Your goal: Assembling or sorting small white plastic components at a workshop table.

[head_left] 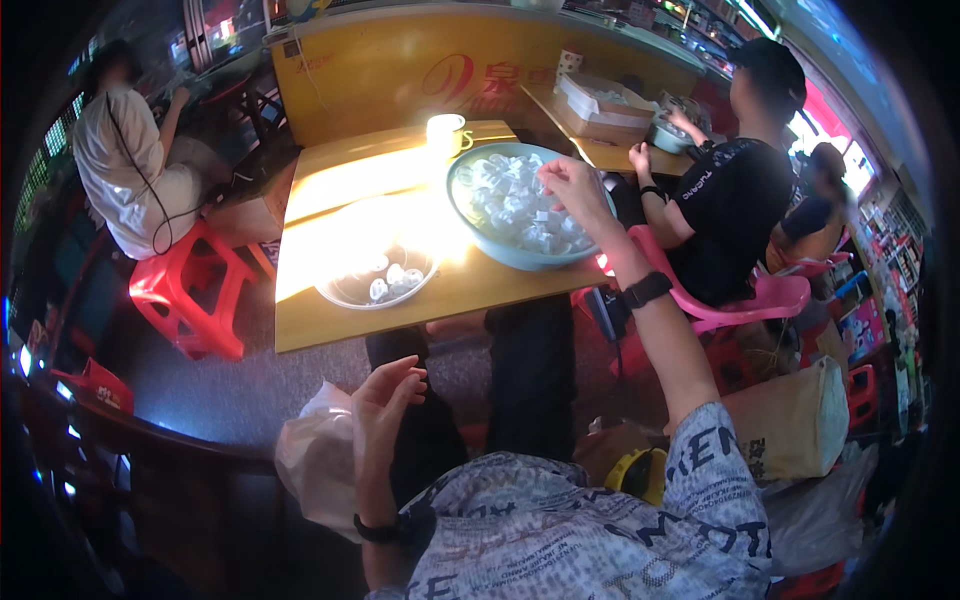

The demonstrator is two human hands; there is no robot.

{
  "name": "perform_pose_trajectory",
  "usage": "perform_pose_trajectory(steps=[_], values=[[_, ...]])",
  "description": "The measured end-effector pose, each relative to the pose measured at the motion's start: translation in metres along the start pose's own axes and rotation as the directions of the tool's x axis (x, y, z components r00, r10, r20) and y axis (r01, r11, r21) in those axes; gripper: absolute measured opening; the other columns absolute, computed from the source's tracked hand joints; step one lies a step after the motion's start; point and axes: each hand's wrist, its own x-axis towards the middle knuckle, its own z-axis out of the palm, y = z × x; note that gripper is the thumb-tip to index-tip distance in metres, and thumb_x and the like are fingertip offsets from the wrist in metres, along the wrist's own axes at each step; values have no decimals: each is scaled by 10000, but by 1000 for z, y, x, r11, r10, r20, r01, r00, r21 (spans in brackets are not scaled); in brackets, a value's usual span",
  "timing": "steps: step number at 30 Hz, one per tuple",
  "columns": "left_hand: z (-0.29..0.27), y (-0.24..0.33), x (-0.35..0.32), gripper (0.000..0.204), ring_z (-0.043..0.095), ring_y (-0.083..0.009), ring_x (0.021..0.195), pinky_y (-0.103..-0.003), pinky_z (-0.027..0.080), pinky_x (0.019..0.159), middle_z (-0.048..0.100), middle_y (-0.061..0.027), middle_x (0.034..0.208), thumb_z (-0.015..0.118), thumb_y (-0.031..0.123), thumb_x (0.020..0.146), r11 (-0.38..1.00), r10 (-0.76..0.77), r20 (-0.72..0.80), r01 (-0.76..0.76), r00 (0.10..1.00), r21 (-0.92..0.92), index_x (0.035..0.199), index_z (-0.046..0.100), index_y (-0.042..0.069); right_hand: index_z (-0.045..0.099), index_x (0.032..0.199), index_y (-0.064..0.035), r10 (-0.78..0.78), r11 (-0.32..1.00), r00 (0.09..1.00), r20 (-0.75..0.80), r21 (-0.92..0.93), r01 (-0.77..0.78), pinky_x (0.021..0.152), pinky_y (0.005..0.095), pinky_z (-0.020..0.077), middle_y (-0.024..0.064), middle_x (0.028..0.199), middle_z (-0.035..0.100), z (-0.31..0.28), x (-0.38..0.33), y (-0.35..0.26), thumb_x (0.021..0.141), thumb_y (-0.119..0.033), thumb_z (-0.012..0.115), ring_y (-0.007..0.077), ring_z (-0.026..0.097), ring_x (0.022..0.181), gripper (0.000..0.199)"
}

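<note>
A pale blue basin [520,258] on the wooden table is heaped with small clear and white plastic pieces [505,200]. Over its right side is my right hand [578,195], fingers bent and tips pinched together just above the pieces; whatever they pinch is too small to make out. My left hand [383,405] is raised above my lap, short of the table's front edge, thumb and fingers curled toward each other. I cannot make out anything between them. Left of the basin, a shallow round dish [350,302] holds several white round pieces [393,280], partly washed out by sunlight.
A yellow cup [462,140] stands behind the basin on the table [330,325]. At right, a person in black [735,200] sits on a pink chair near a cardboard box [603,118]. Another sits on a red stool [195,285] at left. A whitish bag [318,460] is beside my left forearm.
</note>
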Motion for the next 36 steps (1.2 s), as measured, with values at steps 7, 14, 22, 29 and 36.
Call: perform_pose_trajectory(steps=[7, 14, 22, 29, 36], values=[[-10, 3, -16, 249, 615, -106, 825, -219, 500, 719, 661, -85, 960, 609, 102, 894, 1000, -21, -87, 22, 996, 16, 1115, 608, -12, 660, 898, -5, -62, 998, 995, 81, 7, 61, 487, 235, 508, 37, 725, 649, 14, -34, -16, 844, -138, 625, 83, 609, 625, 148], [-6, 11, -16, 256, 614, -101, 848, -220, 493, 727, 664, -77, 960, 611, 117, 897, 997, -45, -11, 45, 999, 59, 1121, 610, -8, 659, 877, 7, -196, 973, 912, 362, -43, 226, 568, 296, 511, 124, 722, 663, 91, -55, -35, 816, -141, 645, 157, 646, 638, 161], [-14, -1, -14, 245, 610, -90, 859, -218, 480, 733, 672, -54, 950, 609, 126, 900, 980, -170, 22, 167, 985, 109, 1099, 625, -16, 684, 850, -50, -390, 908, 792, 470, 54, 415, 703, 358, 510, 163, 746, 658, 167, -42, -22, 737, -103, 628, 290, 658, 713, 137], [-29, -5, -6, 241, 614, -117, 850, -228, 490, 743, 665, -83, 961, 607, 110, 900, 967, -230, -105, 239, 968, 89, 1106, 620, -15, 688, 765, -73, -235, 898, 680, 694, -113, 426, 656, 367, 523, 169, 743, 654, 191, -29, -17, 752, -107, 596, 271, 654, 681, 99], [-39, 8, 15, 237, 610, -86, 827, -225, 487, 710, 678, -61, 945, 615, 116, 888, 951, -209, -138, 234, 968, 201, 1087, 638, -12, 654, 688, -50, -865, 37, 294, 408, -531, 847, 612, 367, 524, 159, 624, 623, 183, -26, -6, 728, -100, 589, 264, 645, 613, 91]])
